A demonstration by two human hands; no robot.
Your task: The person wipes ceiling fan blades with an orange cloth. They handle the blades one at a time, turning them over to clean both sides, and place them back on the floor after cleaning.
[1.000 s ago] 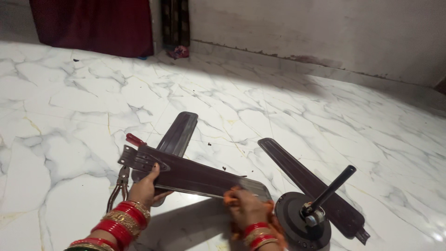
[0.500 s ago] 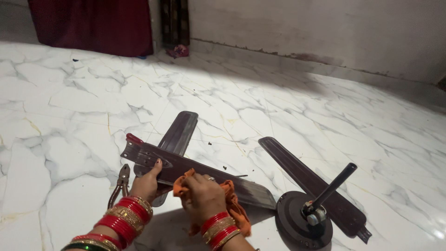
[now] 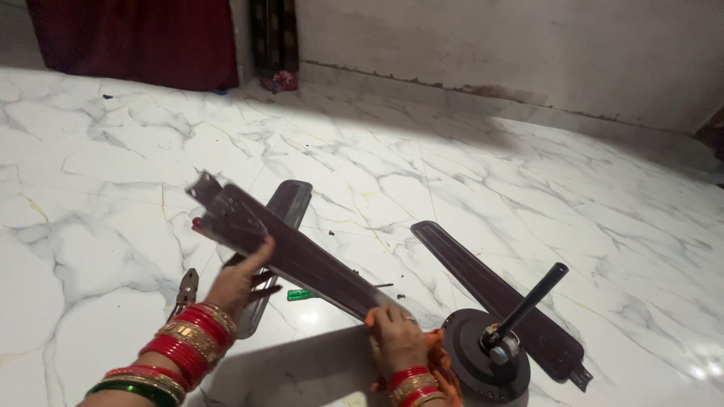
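Observation:
My left hand (image 3: 240, 280) grips a dark brown fan blade (image 3: 290, 252) near its bracket end and holds it tilted up off the floor. At the blade's other, lower end, my right hand (image 3: 397, 341) presses an orange cloth (image 3: 440, 360) against it. Red and gold bangles ring both wrists. A second fan blade (image 3: 285, 205) lies on the floor under the lifted one. A third blade (image 3: 490, 298) lies to the right, beside the round fan motor (image 3: 483, 362) with its black rod (image 3: 532, 298) sticking up.
Pliers (image 3: 185, 290) lie on the white marble floor (image 3: 113, 151) left of my left hand. A small green object (image 3: 299, 294) rests under the lifted blade. A dark red curtain (image 3: 136, 38) and a stained wall (image 3: 528, 53) stand at the back.
The blade's bracket end has been lifted higher off the floor. My right hand with the cloth slid from the blade's middle back to its lower end near the motor.

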